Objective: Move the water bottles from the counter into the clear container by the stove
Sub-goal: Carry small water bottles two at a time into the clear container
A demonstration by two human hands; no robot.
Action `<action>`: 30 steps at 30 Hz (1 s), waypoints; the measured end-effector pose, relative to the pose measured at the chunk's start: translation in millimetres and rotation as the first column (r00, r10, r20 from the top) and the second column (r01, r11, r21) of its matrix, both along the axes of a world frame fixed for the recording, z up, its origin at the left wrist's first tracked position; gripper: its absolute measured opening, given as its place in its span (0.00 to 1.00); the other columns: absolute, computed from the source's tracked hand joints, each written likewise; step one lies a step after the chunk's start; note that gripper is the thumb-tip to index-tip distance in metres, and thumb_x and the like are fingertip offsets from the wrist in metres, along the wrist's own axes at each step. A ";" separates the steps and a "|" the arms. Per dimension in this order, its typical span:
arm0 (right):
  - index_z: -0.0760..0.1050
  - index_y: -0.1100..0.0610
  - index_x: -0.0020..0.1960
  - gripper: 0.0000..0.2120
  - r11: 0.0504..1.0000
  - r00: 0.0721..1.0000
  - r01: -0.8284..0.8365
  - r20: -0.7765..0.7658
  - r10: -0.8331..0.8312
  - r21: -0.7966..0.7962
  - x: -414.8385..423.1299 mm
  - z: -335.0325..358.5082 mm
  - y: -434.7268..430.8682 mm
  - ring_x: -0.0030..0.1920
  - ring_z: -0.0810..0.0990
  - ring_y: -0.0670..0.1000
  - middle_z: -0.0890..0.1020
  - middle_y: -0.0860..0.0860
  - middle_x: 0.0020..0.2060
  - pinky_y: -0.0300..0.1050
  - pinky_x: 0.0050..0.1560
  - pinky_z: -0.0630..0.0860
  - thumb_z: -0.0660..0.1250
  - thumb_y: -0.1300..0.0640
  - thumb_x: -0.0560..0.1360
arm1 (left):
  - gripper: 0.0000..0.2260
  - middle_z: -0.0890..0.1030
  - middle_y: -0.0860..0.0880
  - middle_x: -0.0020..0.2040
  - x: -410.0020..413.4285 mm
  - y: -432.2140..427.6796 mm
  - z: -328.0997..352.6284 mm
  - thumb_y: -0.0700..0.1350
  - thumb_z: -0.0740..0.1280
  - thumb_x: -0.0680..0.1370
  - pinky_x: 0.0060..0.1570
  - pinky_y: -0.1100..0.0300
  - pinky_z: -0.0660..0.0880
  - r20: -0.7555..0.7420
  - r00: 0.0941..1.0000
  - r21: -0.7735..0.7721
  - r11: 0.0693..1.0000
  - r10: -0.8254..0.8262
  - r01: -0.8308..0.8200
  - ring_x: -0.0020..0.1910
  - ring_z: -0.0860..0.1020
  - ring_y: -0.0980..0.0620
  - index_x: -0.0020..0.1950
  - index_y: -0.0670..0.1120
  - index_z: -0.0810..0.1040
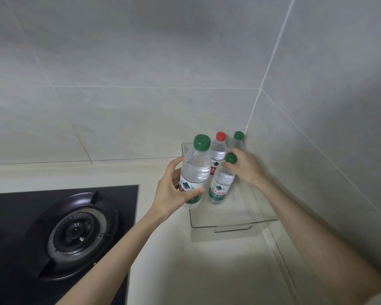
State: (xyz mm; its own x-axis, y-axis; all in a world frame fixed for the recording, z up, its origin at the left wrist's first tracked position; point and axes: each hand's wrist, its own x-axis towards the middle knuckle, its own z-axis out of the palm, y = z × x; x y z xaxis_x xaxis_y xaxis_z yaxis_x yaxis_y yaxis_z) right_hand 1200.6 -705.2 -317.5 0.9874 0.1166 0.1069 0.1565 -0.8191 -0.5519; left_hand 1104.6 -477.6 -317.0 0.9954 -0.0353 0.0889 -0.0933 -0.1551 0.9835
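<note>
left hand (174,191) grips a full green-capped clear plastic bottle (195,168) at its label; right hand (245,169) pinches the neck of a second green-capped bottle (220,186). likely heavy, thin-walled, slick: hold mid-body.

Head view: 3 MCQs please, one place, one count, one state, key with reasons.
1. Where is the clear container relative to the stove?
A) right of it, in the wall corner
B) left of it
C) on the burner

2. How many bottle caps are red?
A) none
B) one
C) three

3. What is the left hand doing?
A) lying flat on the counter
B) gripping a green-capped bottle
C) turning a stove knob

Key:
1 A: it sits right of the stove, at the corner.
2 B: only one red cap, at the back; three are green.
3 B: fingers and thumb wrap the bottle's label.
</note>
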 end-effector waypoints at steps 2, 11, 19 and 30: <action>0.75 0.57 0.54 0.13 0.998 0.998 0.059 -0.001 -0.059 -0.023 9.2 1.6 -5.7 0.39 0.74 0.53 0.77 0.53 0.40 0.42 0.34 0.63 0.71 0.53 0.74 | 0.36 0.84 0.58 0.49 -0.3 1.2 -1.7 0.39 0.80 0.63 0.50 0.63 0.77 -0.006 1.000 -0.002 1.000 0.005 -0.005 0.50 0.82 0.58 0.59 0.67 0.67; 0.77 0.56 0.52 0.13 0.966 0.965 0.254 0.074 -0.250 -0.046 31.9 -12.8 -28.7 0.47 0.80 0.61 0.83 0.58 0.46 0.47 0.43 0.71 0.73 0.53 0.70 | 0.37 0.82 0.56 0.53 1.2 2.5 -5.7 0.38 0.80 0.64 0.50 0.64 0.77 -0.013 1.000 -0.023 1.000 -0.009 0.008 0.52 0.81 0.58 0.60 0.66 0.67; 0.76 0.58 0.54 0.13 0.971 0.965 0.240 0.117 -0.236 -0.019 36.8 -19.6 -33.4 0.46 0.80 0.59 0.83 0.56 0.46 0.44 0.44 0.71 0.73 0.55 0.71 | 0.37 0.82 0.57 0.53 4.4 3.5 -8.4 0.39 0.81 0.63 0.53 0.61 0.78 -0.005 1.000 -0.015 1.000 -0.017 0.017 0.54 0.80 0.58 0.59 0.69 0.67; 0.76 0.56 0.63 0.16 0.985 0.969 0.168 0.176 -0.174 0.049 25.0 16.9 -15.1 0.57 0.79 0.53 0.80 0.52 0.59 0.42 0.56 0.73 0.67 0.59 0.75 | 0.37 0.82 0.57 0.52 3.7 4.0 -7.6 0.40 0.81 0.63 0.50 0.63 0.77 -0.003 0.999 0.004 0.999 -0.033 0.033 0.51 0.81 0.58 0.61 0.67 0.66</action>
